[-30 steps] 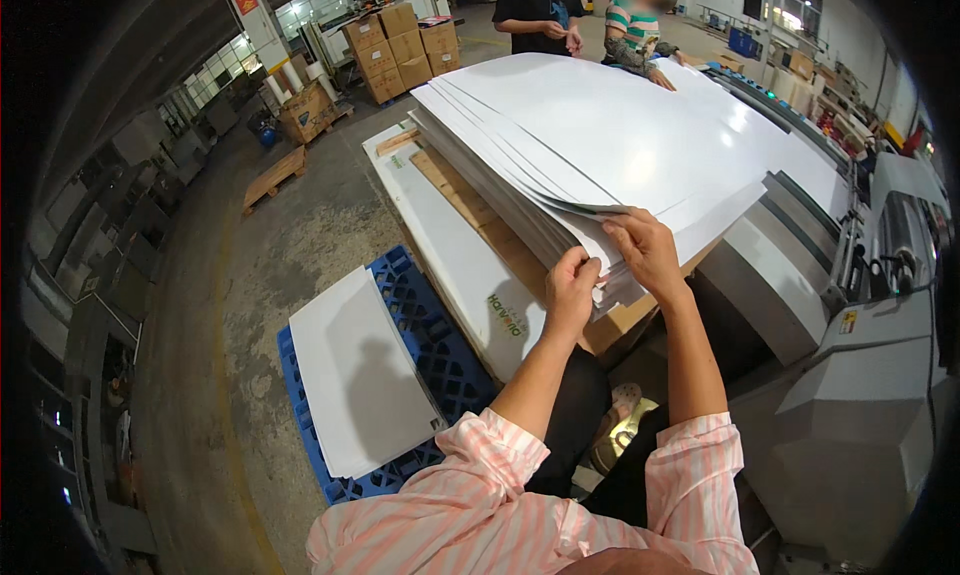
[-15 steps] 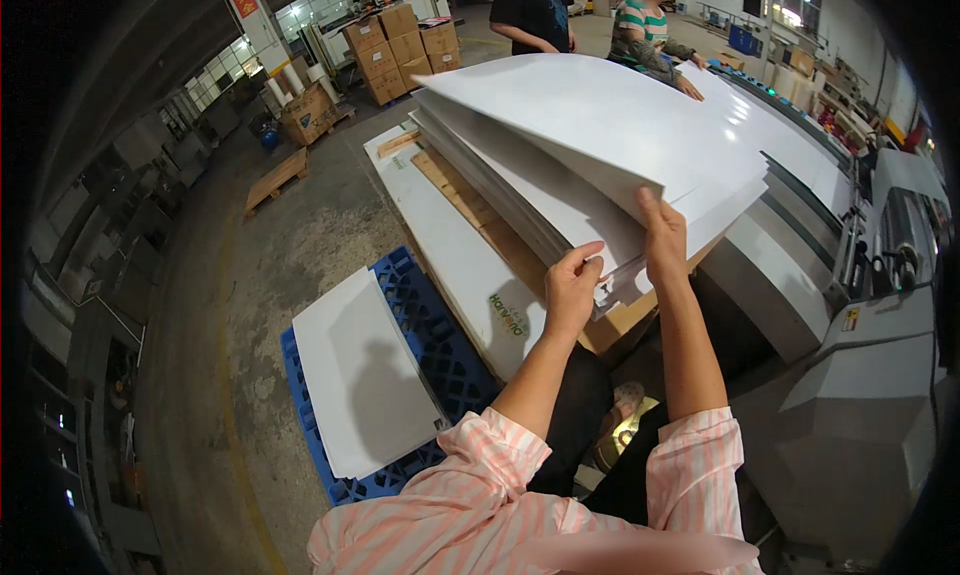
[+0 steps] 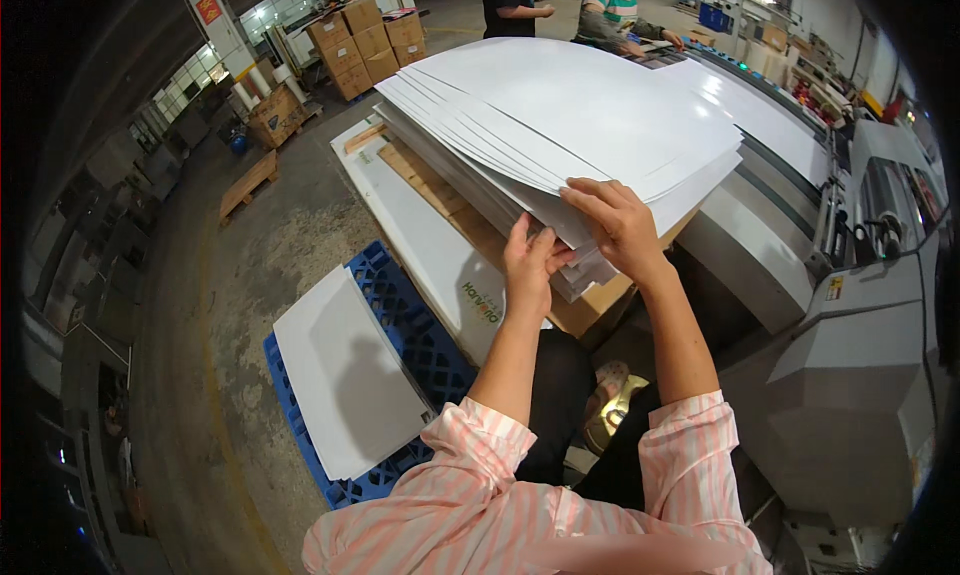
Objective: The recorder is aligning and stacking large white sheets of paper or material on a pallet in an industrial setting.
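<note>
Half a second ago one lifted sheet stood high at its near corner; now the upper sheets point(image 3: 580, 105) lie lower and fanned in thin steps along their left edge, and the whole view has shifted slightly. The right hand point(image 3: 622, 230), right of centre, has its fingers bent over their near edge, though whether it pinches them I cannot tell. Just below and left, the left hand point(image 3: 530, 265) is loosely spread at the edge of the white stack point(image 3: 470, 170), thumb and forefinger apart. Green lettering point(image 3: 480, 303) marks the white slab point(image 3: 415, 240) beside the stack; a small yellow label point(image 3: 834, 289) sits on the grey machine point(image 3: 850, 385) at right, and a red sign point(image 3: 208, 9) with pale characters hangs on a pillar at upper left. Lower left, a smaller pile of sheets point(image 3: 335, 365) lies on a blue pallet point(image 3: 345, 490) on worn concrete floor point(image 3: 310, 200). Brown cartons point(image 3: 365, 50) are stacked at upper left of centre, and two co-workers point(image 3: 610, 10) are at the top.
</note>
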### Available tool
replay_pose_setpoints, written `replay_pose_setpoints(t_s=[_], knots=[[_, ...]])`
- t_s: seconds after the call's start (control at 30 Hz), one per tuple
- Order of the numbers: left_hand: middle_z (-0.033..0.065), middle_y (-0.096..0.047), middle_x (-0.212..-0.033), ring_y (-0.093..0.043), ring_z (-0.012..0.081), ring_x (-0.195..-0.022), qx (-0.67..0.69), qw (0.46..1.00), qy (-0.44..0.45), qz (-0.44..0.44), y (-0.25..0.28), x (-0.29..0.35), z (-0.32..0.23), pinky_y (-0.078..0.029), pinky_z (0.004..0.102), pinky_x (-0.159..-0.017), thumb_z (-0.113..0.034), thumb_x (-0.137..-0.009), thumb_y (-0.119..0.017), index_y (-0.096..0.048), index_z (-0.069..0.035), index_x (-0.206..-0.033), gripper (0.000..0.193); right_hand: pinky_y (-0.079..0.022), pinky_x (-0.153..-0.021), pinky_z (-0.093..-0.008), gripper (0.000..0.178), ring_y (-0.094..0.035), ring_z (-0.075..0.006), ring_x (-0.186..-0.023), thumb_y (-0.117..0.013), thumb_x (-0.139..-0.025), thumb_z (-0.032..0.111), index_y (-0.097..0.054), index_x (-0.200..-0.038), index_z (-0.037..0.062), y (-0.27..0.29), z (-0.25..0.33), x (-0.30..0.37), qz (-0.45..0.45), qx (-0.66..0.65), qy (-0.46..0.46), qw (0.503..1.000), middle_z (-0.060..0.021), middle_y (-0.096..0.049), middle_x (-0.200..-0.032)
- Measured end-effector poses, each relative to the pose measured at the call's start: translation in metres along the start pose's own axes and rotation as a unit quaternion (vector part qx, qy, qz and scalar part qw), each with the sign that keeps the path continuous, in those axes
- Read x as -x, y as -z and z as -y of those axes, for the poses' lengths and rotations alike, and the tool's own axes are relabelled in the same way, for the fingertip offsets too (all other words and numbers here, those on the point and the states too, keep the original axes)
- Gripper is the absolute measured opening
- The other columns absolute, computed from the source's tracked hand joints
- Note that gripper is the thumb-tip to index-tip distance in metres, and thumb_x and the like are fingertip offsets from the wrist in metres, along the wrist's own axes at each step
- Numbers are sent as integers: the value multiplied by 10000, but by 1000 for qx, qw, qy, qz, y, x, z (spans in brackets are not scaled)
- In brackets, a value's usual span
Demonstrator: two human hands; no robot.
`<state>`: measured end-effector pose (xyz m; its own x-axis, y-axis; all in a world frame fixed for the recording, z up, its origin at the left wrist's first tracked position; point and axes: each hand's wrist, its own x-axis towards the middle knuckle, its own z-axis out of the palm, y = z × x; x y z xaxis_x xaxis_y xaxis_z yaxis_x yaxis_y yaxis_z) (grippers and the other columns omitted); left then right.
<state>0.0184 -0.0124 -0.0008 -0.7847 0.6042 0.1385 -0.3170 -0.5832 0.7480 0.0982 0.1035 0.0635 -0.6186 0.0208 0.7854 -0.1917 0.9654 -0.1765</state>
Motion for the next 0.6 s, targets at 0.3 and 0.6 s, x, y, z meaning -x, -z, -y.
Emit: replay_pose_setpoints(t_s=[0.3,0.6], knots=[[93,-537,-909,-565,154,-717,-42,998,16,-43,-3,-3,3,-517,285,-606,-230,-839,-604,-332,68,-1237,567,-440,-758,-327,349,-527,-235,-906,-587,-650,-17,-635,-972,107,12,-2,7,46,20,8,999,-51,-548,-1145],[100,-524,-896,-570,163,-702,0,1000,1,3,-3,-1,-2,-523,283,-587,-151,-886,-502,-283,67,-1281,501,-430,-783,-332,265,-520,-238,-939,-653,-712,143,-638,-976,126,1,-10,12,11,44,-12,999,-72,-539,-1149]])
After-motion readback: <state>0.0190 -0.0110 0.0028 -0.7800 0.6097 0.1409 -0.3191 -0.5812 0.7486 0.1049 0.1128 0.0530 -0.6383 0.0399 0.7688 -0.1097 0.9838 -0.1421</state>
